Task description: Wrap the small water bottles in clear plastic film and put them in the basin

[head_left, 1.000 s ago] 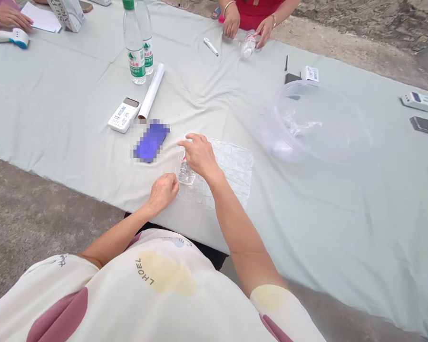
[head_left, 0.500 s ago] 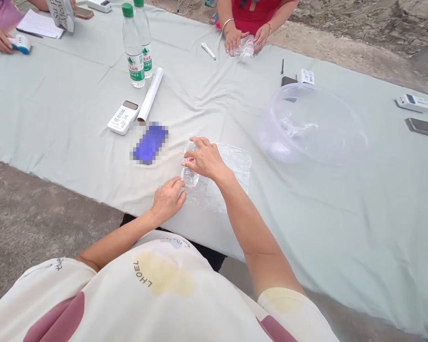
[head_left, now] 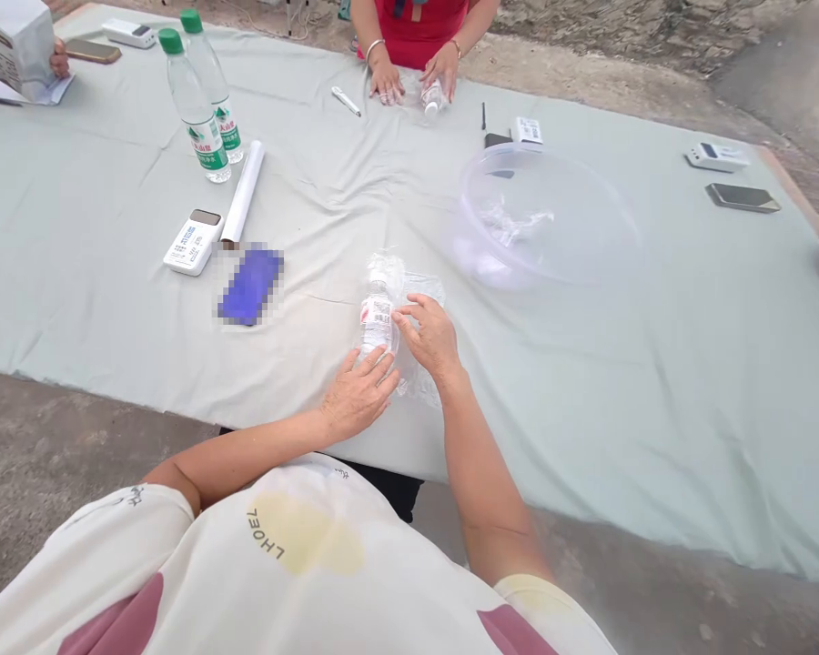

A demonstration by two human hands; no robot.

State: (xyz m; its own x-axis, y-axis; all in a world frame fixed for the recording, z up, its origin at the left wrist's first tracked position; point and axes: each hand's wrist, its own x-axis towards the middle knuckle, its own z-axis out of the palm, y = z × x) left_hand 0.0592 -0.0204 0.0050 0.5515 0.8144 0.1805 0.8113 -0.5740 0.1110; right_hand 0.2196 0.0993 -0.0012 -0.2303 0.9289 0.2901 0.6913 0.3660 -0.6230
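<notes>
A small clear bottle (head_left: 376, 314) with a white cap and a red-and-white label lies on the table, its cap end away from me. Clear plastic film (head_left: 423, 289) lies around it and to its right. My left hand (head_left: 360, 396) rests with fingers spread over the bottle's near end. Beside the bottle's right side is my right hand (head_left: 429, 335), its fingers slightly bent and apart, the tips at the film near the label. Part of the film is hidden under my hands.
Two tall water bottles (head_left: 205, 146), a white roll (head_left: 244, 193), a white device (head_left: 195, 241) and a blurred blue item (head_left: 251, 287) stand left. A clear basin (head_left: 470, 209) holding crumpled film is at right. Across the table, a co-worker's hands (head_left: 440, 71) handle another small bottle (head_left: 432, 98).
My right hand has moved off the bottle to its right side. My left hand has spread over its near end. The bottle now lies with its label showing. The camera view has shifted.
</notes>
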